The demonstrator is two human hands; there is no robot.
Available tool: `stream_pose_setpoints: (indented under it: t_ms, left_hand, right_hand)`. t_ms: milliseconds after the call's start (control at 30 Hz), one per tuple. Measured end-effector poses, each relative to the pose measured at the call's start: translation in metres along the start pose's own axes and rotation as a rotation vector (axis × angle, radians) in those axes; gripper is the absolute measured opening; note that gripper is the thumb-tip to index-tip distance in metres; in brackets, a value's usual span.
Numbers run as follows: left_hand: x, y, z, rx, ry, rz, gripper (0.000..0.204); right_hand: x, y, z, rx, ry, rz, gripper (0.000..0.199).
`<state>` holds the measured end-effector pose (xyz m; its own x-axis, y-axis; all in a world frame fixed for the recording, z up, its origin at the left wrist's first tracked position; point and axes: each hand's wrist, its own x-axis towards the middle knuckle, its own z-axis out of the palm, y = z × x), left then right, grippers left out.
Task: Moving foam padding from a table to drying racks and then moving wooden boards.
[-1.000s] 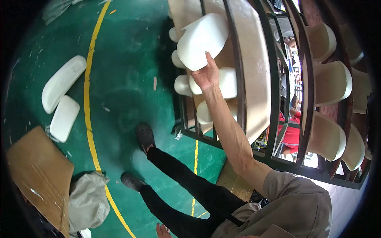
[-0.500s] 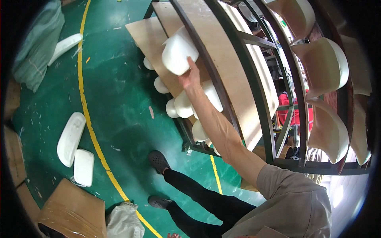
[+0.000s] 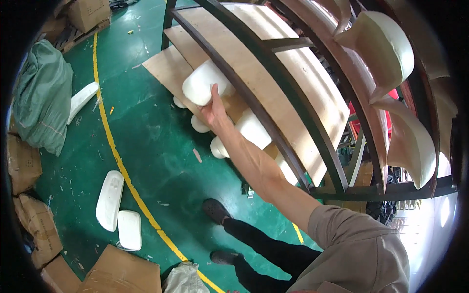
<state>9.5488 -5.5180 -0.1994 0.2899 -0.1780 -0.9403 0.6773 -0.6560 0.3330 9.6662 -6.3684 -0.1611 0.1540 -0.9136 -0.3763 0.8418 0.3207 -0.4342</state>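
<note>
Right hand [image 3: 213,113]: thumb atop, fingers pinching a smooth, rounded white shell [image 3: 201,84]; hidden underneath.
Shell's place: at the edge of a dark-framed rack [image 3: 288,44] with plywood shelves [image 3: 249,68].
Floor [image 3: 156,161]: green; 2 elongated white pieces [image 3: 109,200] lie side by side.
Containers: bulging green sack [image 3: 43,100], brown cardboard boxes [image 3: 124,273]; contents hidden.
</note>
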Motion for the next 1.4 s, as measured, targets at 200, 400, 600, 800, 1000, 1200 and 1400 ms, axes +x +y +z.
stream_pose_setpoints:
  t_ms: [200, 400, 600, 800, 1000, 1200, 1400]
  left_hand:
    - [-0.012, 0.17, 0.085, 0.306, 0.106, 0.246, 0.036]
    - [0.03, 0.378, 0.231, -0.026, -0.206, 0.655, 0.038]
    - [0.031, 0.508, 0.384, 0.089, -0.441, 0.899, 0.031]
    - [0.013, 0.45, 0.476, 0.128, -0.687, 0.822, 0.031]
    - [0.048, 0.404, 0.454, 0.502, -0.601, 0.989, 0.035]
    - [0.026, 0.441, 0.478, 0.276, -0.784, 0.735, 0.04]
    - [0.04, 0.465, 0.507, 0.155, -0.812, 0.754, 0.038]
  right_hand:
    - [-0.06, -0.054, -0.046, -0.614, 0.006, 0.183, 0.079]
    - [-0.236, -0.153, -0.101, -0.809, 0.354, -0.04, 0.037]
    - [-0.317, -0.222, -0.179, -1.191, 0.639, -0.237, 0.037]
    - [-0.3, -0.31, -0.243, -2.47, 1.176, -0.85, 0.042]
    - [-0.271, -0.291, -0.238, -2.358, 0.983, -0.042, 0.049]
    - [-0.261, -0.288, -0.197, -2.217, 0.718, -0.488, 0.067]
    - [-0.227, -0.303, -0.152, -2.302, 0.345, -0.154, 0.068]
